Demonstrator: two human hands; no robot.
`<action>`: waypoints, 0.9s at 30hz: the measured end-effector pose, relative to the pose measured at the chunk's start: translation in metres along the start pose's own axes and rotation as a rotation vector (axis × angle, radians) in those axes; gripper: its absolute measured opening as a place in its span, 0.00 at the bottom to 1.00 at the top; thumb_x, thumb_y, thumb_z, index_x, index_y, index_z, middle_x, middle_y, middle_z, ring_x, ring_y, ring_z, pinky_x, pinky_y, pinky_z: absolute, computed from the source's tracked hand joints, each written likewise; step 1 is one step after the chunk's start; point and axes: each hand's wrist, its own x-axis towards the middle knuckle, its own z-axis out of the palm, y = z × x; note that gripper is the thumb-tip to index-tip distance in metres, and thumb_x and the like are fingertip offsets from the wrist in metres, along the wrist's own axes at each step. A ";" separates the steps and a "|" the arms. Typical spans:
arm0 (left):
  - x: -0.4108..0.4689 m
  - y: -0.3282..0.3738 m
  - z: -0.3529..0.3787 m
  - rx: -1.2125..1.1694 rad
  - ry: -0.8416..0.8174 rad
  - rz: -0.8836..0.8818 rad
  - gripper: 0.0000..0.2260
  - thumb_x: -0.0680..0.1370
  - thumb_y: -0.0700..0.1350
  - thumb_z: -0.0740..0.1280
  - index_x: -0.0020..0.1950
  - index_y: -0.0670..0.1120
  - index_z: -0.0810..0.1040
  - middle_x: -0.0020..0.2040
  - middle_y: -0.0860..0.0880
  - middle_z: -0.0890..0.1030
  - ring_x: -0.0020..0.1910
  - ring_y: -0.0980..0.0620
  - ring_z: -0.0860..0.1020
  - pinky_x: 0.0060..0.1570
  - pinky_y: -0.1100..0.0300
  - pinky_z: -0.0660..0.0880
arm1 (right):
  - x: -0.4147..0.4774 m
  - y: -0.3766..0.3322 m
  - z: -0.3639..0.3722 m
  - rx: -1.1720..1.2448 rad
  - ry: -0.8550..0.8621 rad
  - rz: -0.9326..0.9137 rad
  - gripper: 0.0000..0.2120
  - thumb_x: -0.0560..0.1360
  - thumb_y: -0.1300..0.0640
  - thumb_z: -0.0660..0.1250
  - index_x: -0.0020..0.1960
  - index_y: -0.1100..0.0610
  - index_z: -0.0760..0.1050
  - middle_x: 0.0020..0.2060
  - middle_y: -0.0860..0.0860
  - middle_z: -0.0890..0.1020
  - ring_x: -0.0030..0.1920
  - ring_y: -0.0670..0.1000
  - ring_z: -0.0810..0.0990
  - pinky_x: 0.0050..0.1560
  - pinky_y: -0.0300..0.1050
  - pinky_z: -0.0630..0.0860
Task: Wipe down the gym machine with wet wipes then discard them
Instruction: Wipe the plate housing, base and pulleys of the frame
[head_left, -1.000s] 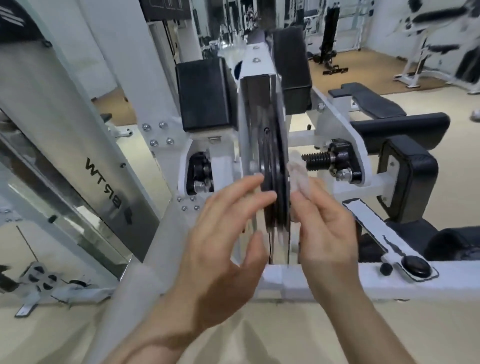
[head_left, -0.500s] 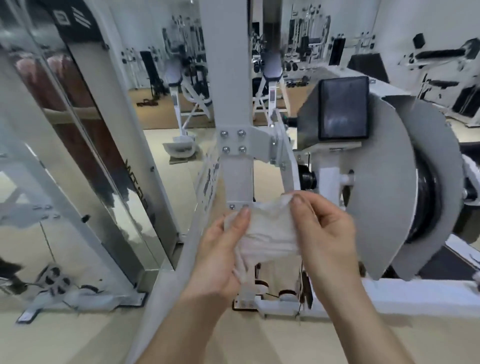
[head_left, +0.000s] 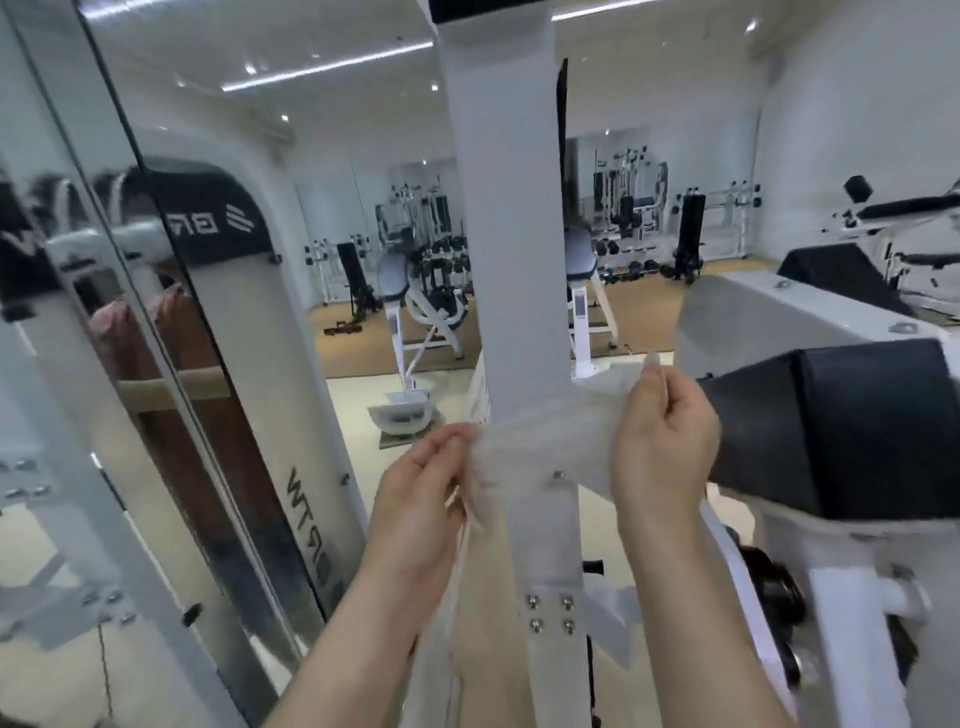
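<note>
While gripping the wipe (head_left: 540, 447) at both ends, spans it as a loose band between the hands, in front of the post (head_left: 506, 234). Cannot tell whether touching the post or held just clear of it.

Pinches the left end with the left hand (head_left: 415, 499): fingers curled in, tips bunched on the cloth. Leaves ragged slack hanging just below those fingertips.

Pinches the right end with the right hand (head_left: 662, 441), set slightly higher than the left: fingers folded toward the palm, thumb and forefinger raised, with a corner of cloth standing up above them. Holds nothing else in either hand.

Shows the post rising between and beyond the two hands, with one screw head (head_left: 558, 474) just below the band and four bolts (head_left: 549, 613) lower, between the forearms. Shows a black pad (head_left: 841, 431) just right of the right hand, behind its knuckles; cannot tell whether touching. Shows a mirrored panel (head_left: 171, 415) well left of the left hand. Blurred at the cloth edges.
</note>
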 end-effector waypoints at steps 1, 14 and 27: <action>0.019 0.007 0.005 -0.032 0.005 0.009 0.10 0.82 0.37 0.59 0.48 0.43 0.80 0.41 0.48 0.84 0.39 0.55 0.81 0.39 0.62 0.77 | 0.012 0.004 0.012 -0.123 -0.010 -0.028 0.17 0.81 0.51 0.56 0.37 0.56 0.71 0.32 0.50 0.73 0.36 0.50 0.70 0.33 0.46 0.62; 0.179 0.017 0.027 0.799 0.013 0.804 0.13 0.77 0.47 0.70 0.39 0.55 0.67 0.35 0.56 0.73 0.36 0.62 0.71 0.34 0.70 0.65 | 0.122 0.047 0.079 0.386 0.012 0.597 0.02 0.75 0.65 0.65 0.46 0.64 0.75 0.33 0.54 0.78 0.27 0.51 0.76 0.28 0.42 0.74; 0.216 0.008 0.018 0.244 -0.140 0.473 0.12 0.73 0.52 0.70 0.38 0.46 0.73 0.32 0.52 0.73 0.31 0.56 0.71 0.33 0.63 0.69 | 0.061 0.064 0.176 -0.542 0.124 -0.389 0.46 0.77 0.31 0.50 0.78 0.64 0.44 0.77 0.63 0.52 0.77 0.58 0.52 0.75 0.52 0.50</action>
